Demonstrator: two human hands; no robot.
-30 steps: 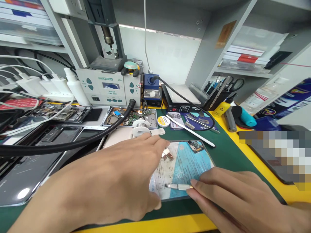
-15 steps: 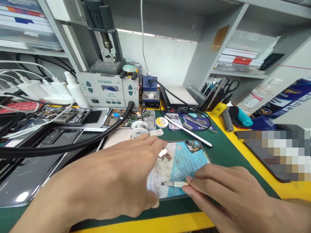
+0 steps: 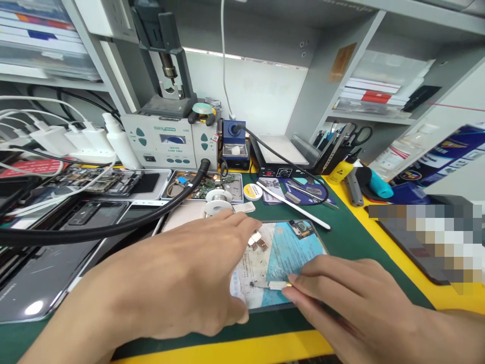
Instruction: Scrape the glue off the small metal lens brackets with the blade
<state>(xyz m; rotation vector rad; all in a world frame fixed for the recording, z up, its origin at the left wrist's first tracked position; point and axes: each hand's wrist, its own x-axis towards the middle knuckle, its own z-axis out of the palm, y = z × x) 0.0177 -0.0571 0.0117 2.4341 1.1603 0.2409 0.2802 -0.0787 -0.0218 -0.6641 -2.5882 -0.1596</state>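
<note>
My right hand (image 3: 356,298) is closed around a slim craft knife (image 3: 277,285), its blade pointing left. The blade tip touches or hovers just over a small dark speck (image 3: 252,284) on a stained white-and-blue work pad (image 3: 290,253). Across the pad's left side lies my left hand (image 3: 189,268), palm down. Its thumb is apart from the fingers near the pad's front edge, and the fingertips reach towards the back; the space under the palm is hidden. Beside those fingertips sit small metal pieces (image 3: 258,241). A small camera-like phone part (image 3: 302,229) rests at the pad's back right corner.
Behind my left hand stands a solder spool (image 3: 219,201). A thick black hose (image 3: 113,233) crosses the phones (image 3: 28,283) on the left. Further back are a parts tray (image 3: 235,189), a rework station (image 3: 170,141) and a white pen-like tool (image 3: 299,208).
The knife and my right hand have shifted slightly to the left and up. My left hand has stayed almost where it was.
</note>
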